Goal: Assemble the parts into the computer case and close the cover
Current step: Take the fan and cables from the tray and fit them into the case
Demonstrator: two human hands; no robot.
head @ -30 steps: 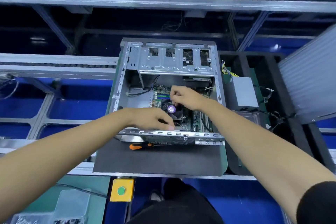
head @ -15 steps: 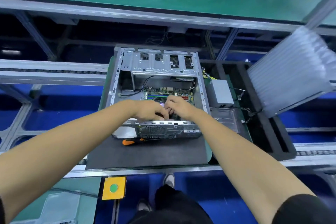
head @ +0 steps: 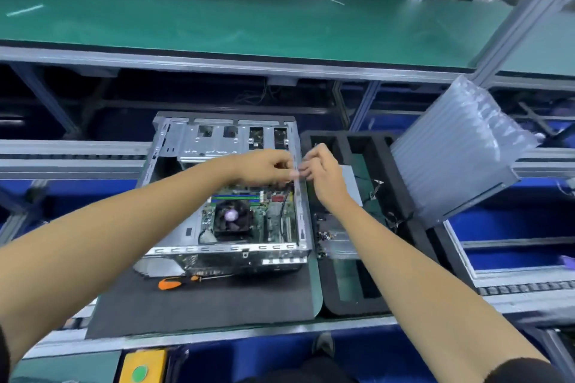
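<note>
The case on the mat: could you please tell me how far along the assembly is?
Done: the motherboard with its fan sits in the open case. In hand: the left hand and right hand meet at its right wall; what they pinch is blurred. Left: the power supply still lies in the foam tray; no cover fitted.

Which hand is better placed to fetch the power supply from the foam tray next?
Probably the right hand: it already hovers over the foam tray beside the power supply; the left hand is over the case.
</note>
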